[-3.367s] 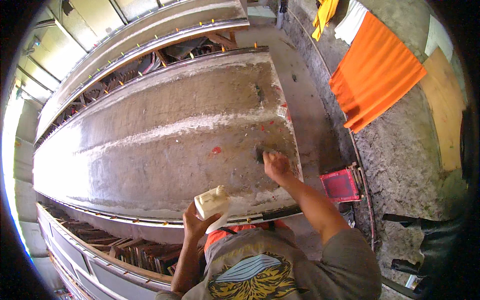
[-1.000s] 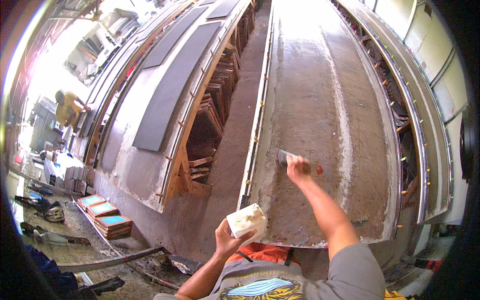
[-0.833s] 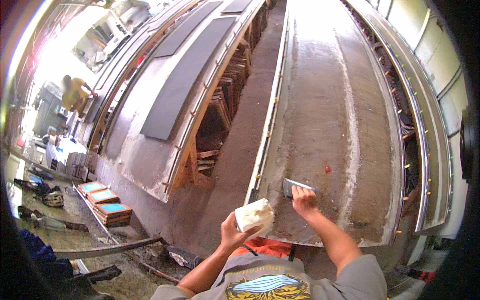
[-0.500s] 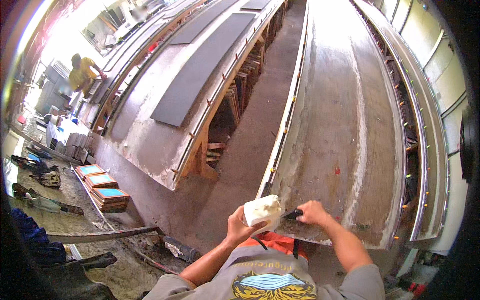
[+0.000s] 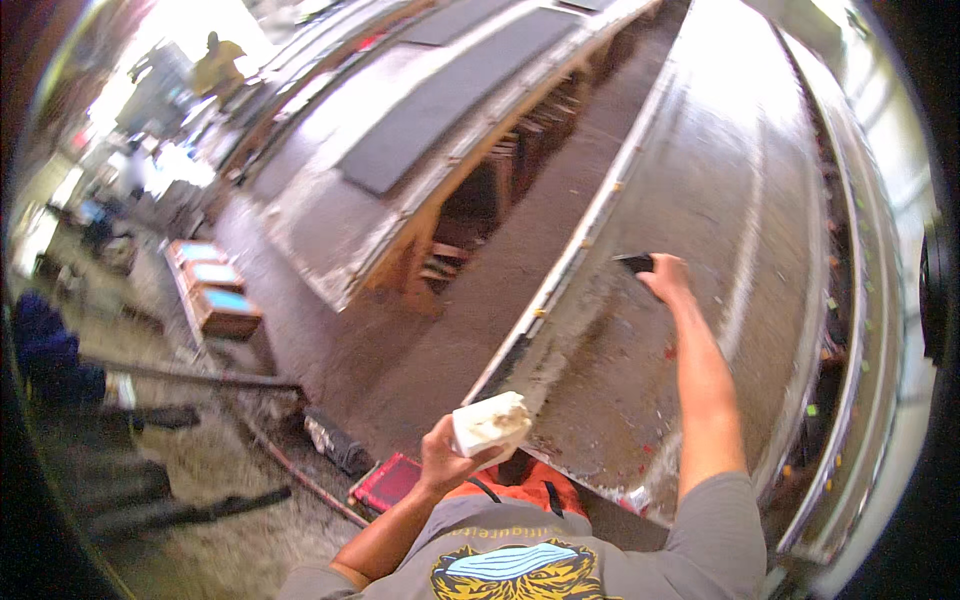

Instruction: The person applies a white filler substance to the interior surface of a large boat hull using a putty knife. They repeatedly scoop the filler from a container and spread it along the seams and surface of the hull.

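My left hand (image 5: 440, 458) is closed around a white box-shaped container (image 5: 490, 424) with lumpy off-white stuff at its top, held in front of my body. Out over the long table (image 5: 690, 230), my right hand (image 5: 668, 278) grips a black-handled tool (image 5: 634, 263). The tool points left, toward the table's pale edge rail; its blade end is too blurred to make out. Whether it touches the brownish table surface, I cannot tell. A rough whitish streak runs lengthwise along that surface, with small red specks nearer to me.
To the left, across a brown floor aisle, another long table carries dark grey sheets (image 5: 450, 100). Wooden frames with blue panels (image 5: 222, 300) are stacked on the floor at left. A red flat item (image 5: 387, 483) lies near my left forearm. One co-worker (image 5: 217, 70) stands far left.
My right hand has moved away from the container, forward over the table, with the tool. The container has shifted slightly left and down. The whole view has turned and blurred.
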### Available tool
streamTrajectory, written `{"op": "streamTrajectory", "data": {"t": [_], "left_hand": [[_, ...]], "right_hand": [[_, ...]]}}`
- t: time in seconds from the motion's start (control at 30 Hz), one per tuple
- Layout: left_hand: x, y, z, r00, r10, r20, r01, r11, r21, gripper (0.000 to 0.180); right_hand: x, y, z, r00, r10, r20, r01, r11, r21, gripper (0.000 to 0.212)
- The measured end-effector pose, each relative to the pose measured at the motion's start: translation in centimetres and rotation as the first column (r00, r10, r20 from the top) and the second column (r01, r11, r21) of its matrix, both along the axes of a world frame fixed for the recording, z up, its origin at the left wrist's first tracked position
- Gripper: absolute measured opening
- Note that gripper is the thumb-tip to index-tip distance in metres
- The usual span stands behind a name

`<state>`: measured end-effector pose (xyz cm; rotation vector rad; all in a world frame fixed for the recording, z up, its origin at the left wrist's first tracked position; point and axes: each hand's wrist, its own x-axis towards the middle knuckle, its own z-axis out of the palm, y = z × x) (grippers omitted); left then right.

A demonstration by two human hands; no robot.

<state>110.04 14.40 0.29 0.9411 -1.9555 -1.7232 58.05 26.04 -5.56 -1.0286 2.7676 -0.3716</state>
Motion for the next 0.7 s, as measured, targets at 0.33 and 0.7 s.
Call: {"op": "streamTrajectory", "data": {"t": [0.33,0.7], "left_hand": [[1.4,8.7,1.1,0.988,0.153,-0.008,-0.153,0.987,0.042,0.064],[2.7,13.6,0.6,0.987,0.163,-0.006,-0.163,0.986,0.022,0.065]], "right_hand": [[18.4,6.9,-7.9,0.905,0.202,-0.374,-0.207,0.978,0.028,0.019],[6.6,2.7,-3.9,0.953,-0.044,-0.299,0.013,0.994,-0.104,0.022]]}}
